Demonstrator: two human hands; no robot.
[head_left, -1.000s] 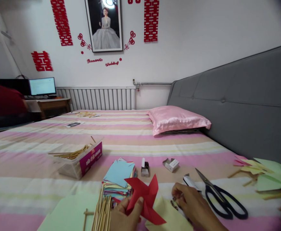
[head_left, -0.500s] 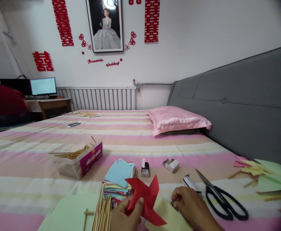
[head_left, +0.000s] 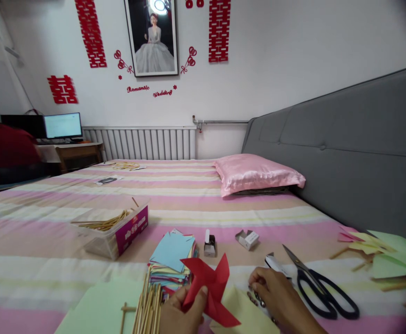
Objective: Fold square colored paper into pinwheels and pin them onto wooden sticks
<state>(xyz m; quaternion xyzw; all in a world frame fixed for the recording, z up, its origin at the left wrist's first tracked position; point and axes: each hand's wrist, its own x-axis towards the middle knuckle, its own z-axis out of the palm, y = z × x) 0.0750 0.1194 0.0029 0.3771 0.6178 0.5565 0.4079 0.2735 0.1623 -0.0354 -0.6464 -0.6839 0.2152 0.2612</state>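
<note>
Two hands | left hand (head_left: 180, 315) pinches folded red paper pinwheel (head_left: 209, 287) | right hand (head_left: 279, 301) curled, grasp unclear

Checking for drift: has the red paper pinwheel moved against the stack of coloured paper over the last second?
No. The red paper pinwheel stays beside the paper stack, held by the left hand.

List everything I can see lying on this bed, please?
pinwheel: one, red, in the left hand
paper squares: one stack, mixed colours, centre
sticks: one bundle, tan, front
stick box: one, clear with pink label, left
scissors: one, black, right
small pins: several, dark, under the right fingers
pillow: one, pink, by the headboard
finished pinwheels: a few, green and yellow, far right
left hand: holds the pinwheel
right hand: on the pins
</note>
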